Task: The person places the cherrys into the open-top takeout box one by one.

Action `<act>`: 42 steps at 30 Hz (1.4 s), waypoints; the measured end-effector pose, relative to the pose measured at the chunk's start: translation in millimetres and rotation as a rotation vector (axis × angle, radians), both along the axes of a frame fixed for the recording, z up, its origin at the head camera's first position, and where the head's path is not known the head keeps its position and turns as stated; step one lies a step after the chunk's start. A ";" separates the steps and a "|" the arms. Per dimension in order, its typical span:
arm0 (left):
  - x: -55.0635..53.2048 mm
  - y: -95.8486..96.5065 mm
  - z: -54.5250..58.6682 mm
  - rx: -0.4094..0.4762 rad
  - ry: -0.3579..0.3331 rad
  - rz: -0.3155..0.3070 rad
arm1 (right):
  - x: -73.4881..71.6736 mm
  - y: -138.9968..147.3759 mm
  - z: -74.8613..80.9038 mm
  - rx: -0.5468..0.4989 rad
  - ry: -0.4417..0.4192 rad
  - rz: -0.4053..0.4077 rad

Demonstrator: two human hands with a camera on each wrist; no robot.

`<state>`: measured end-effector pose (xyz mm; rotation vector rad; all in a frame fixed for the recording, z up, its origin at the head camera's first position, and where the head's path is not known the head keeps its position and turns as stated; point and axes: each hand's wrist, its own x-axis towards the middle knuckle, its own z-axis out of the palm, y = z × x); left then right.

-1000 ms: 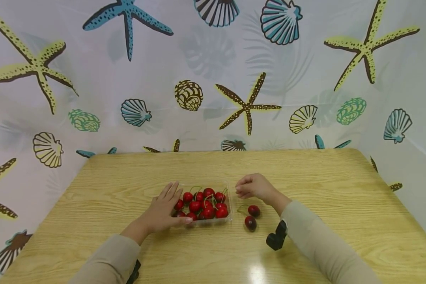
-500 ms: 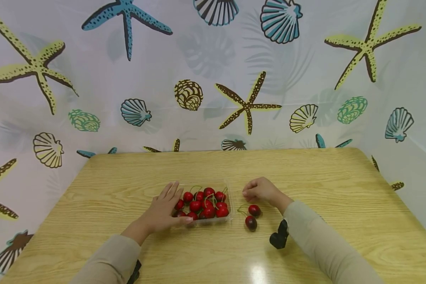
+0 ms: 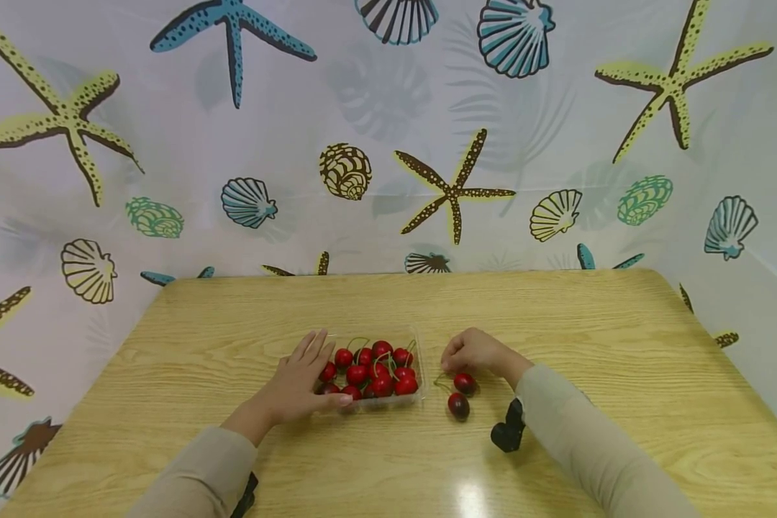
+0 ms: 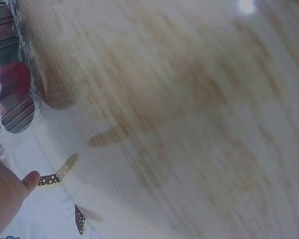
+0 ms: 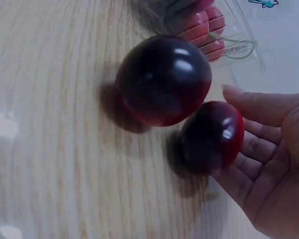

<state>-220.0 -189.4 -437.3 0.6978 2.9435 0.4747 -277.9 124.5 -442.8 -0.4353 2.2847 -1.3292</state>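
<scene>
A clear plastic container [image 3: 422,374] full of red cherries [image 3: 382,386] with green stems stands near the middle of the wooden table. My left hand [image 3: 294,385] lies with spread fingers over its left end, the thumb along the near side. In the left wrist view, only the thumb [image 4: 31,180] and part of the hand show beside the container. To the right of the container lie two dark red cherries; the nearer cherry [image 3: 458,406] is apart from my hands. My right hand [image 3: 475,351] is at the farther cherry [image 5: 213,138], thumb and bent fingers beside it; that cherry partly hides the fingers.
The wooden table [image 3: 233,309] reaches back to a white cloth [image 3: 285,129] printed with starfish and shells. The cloth also hangs at both sides. A black wrist camera [image 3: 509,428] sits under the right sleeve.
My right hand has drawn away from the container's right edge, then lowered toward the farther loose cherry. My left hand stays at the container, and the cherries lie where they were.
</scene>
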 end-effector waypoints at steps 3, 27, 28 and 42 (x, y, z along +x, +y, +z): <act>-0.1 0.1 0.4 0.003 -0.005 0.001 | 0.1 0.2 0.3 0.028 0.016 0.044; -0.2 -1.0 1.2 0.009 0.005 -0.004 | 10.4 9.8 8.3 -0.084 0.010 -0.053; -0.1 -1.0 1.4 0.008 0.003 -0.003 | 10.9 10.4 9.9 -0.091 0.012 -0.053; -1.8 -0.8 -1.3 0.003 0.002 -0.001 | 15.3 18.5 28.1 -0.198 0.034 -0.032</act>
